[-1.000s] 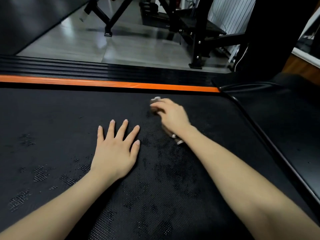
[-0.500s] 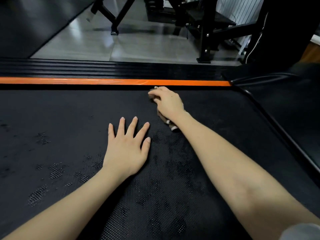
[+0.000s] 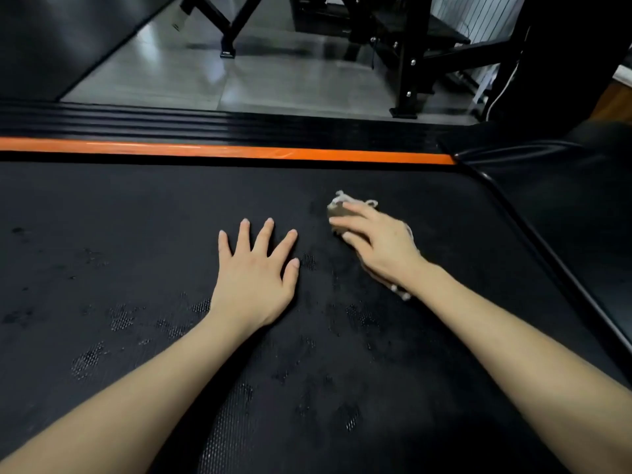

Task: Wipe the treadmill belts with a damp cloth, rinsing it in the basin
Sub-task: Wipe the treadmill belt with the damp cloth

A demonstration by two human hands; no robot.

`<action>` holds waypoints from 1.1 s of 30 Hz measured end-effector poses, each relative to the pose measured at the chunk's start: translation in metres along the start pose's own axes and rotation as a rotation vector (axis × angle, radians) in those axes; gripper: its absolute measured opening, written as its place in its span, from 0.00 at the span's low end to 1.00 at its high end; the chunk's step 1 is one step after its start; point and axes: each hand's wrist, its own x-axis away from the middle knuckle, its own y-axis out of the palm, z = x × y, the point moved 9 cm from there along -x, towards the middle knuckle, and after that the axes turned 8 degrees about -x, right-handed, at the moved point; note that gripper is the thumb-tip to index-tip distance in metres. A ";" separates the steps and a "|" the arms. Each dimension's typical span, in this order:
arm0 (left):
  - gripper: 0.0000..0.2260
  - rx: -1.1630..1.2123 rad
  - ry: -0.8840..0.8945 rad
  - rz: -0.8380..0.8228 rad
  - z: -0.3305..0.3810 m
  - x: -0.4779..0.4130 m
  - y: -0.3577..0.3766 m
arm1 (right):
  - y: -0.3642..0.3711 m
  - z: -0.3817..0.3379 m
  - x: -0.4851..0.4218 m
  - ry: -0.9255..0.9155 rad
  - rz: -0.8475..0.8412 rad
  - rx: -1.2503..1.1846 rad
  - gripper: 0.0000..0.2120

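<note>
On the black treadmill belt [image 3: 136, 234], both of the person's bare forearms reach forward from the bottom of my feed. The left hand [image 3: 254, 271] lies flat on the belt near the middle, palm down, fingers straight and spread, holding nothing. Just to its right, not touching it, the right hand [image 3: 379, 244] covers the cloth [image 3: 339, 202], a pale bunched wad lying on the belt. The fingers are lightly curved over the top of the wad and hold it down against the surface. I cannot see the thumb from here. Frayed bits of the cloth stick out past the fingertips on the far side, and a small piece shows under the heel of the hand by the wrist.

Damp patches [image 3: 119, 318] mottle the belt's dotted texture left of the left wrist and between the two forearms. The cloth sits well short of the orange stripe [image 3: 219, 152] that runs along the belt's far edge, with a ribbed black side rail [image 3: 171, 121] behind that. Beyond the rail I see a glossy grey floor [image 3: 239, 77] and the black steel frame [image 3: 407, 63] of other gym equipment. A white cable [image 3: 502, 90] hangs at the upper right.
</note>
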 end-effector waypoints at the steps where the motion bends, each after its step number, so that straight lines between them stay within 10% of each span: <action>1: 0.29 -0.001 0.000 -0.003 0.000 0.000 0.000 | -0.002 -0.012 0.025 -0.037 -0.006 -0.017 0.15; 7: 0.24 -0.002 -0.009 0.000 0.000 0.000 -0.001 | -0.001 -0.042 0.111 -0.170 -0.110 -0.068 0.16; 13: 0.23 0.007 -0.005 -0.048 0.000 -0.002 0.000 | -0.006 -0.003 0.052 0.218 0.107 -0.011 0.14; 22: 0.23 0.114 0.003 -0.019 -0.002 0.009 -0.017 | -0.004 -0.093 0.210 -0.002 -0.049 -0.122 0.16; 29: 0.26 0.173 0.108 0.040 0.002 0.115 -0.039 | -0.051 -0.005 0.197 0.494 0.245 0.000 0.14; 33: 0.25 0.105 0.157 -0.037 0.007 0.157 -0.020 | -0.015 -0.095 0.229 0.267 0.152 -0.049 0.15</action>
